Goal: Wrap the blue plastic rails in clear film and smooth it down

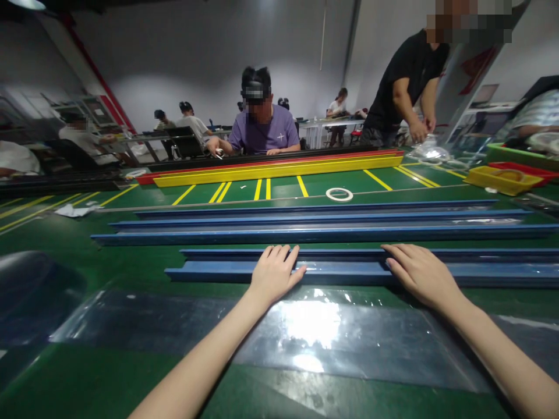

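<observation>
A long blue channel strip (340,269) lies across the green table in front of me, its raised edges running left to right. My left hand (275,270) rests over it with the fingers stretched to the far edge and the thumb apart. Farther right, my right hand (419,270) lies on the same strip, fingers extended leftward along the far edge and thumb inside the channel. Neither hand visibly wraps around the strip. Nearer to me, under my forearms, a clear plastic film sleeve (371,343) lies flat and shiny.
More blue channel strips (323,234) lie parallel behind. Beyond are a white tape roll (339,194), a yellow strip (279,170) and a red one. A yellow tray (502,180) stands right. One co-worker (264,128) sits opposite; another person (406,87) stands handling clear plastic.
</observation>
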A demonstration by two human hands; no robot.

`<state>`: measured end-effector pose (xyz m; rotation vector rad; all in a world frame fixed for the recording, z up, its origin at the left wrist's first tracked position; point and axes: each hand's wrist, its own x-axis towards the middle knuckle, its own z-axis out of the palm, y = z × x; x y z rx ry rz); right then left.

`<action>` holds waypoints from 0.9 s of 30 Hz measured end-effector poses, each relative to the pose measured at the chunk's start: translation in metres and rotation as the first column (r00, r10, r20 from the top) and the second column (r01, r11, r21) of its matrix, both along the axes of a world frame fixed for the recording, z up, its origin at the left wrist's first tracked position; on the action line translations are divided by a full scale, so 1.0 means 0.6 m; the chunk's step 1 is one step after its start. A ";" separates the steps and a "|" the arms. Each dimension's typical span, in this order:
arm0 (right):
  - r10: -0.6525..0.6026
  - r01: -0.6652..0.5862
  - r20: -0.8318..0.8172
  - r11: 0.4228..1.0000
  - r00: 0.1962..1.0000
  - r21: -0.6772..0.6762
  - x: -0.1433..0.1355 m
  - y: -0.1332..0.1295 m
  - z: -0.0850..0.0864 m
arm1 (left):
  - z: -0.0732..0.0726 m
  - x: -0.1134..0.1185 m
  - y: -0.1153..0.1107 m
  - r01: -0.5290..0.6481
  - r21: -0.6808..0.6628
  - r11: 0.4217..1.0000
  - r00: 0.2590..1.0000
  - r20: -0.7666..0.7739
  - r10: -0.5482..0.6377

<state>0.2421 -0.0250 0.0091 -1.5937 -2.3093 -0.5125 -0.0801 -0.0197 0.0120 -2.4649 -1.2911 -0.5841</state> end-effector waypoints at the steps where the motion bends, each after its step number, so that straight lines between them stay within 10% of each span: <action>1: -0.002 0.002 0.004 1.000 1.000 0.001 0.000 0.000 0.000 | -0.001 -0.002 -0.003 -0.001 0.013 1.000 1.000 0.002 0.001; 27: -0.043 0.044 -0.020 0.998 0.999 0.049 0.002 -0.004 -0.009 | -0.014 -0.030 -0.048 -0.126 -0.001 0.992 0.976 0.181 0.125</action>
